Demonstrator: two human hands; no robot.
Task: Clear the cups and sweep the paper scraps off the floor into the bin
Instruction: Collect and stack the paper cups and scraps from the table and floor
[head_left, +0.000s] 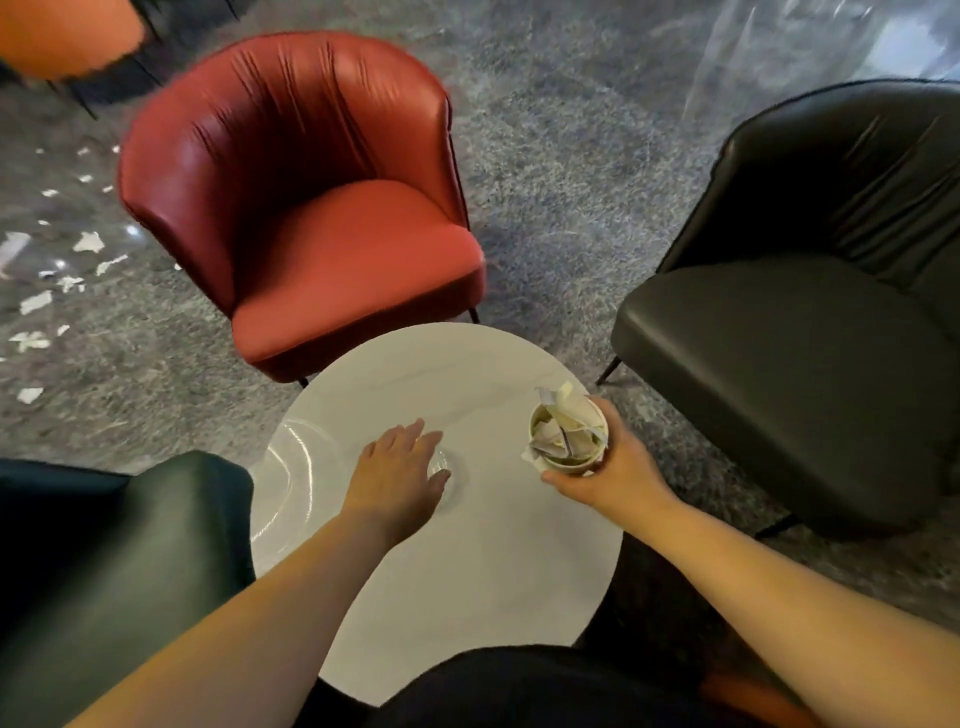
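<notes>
A white paper cup stuffed with crumpled paper is gripped round its side by my right hand, just above the right edge of the round white table. My left hand lies over a clear plastic cup near the table's middle. Its fingers and thumb curve round the cup, and most of the cup is hidden under the palm. Several white paper scraps lie scattered on the grey carpet at the far left. No bin is in view.
A red armchair stands just beyond the table. A black armchair is at the right and a dark green one at the near left. An orange seat shows at the top left, and clear plastic sheeting at the top right.
</notes>
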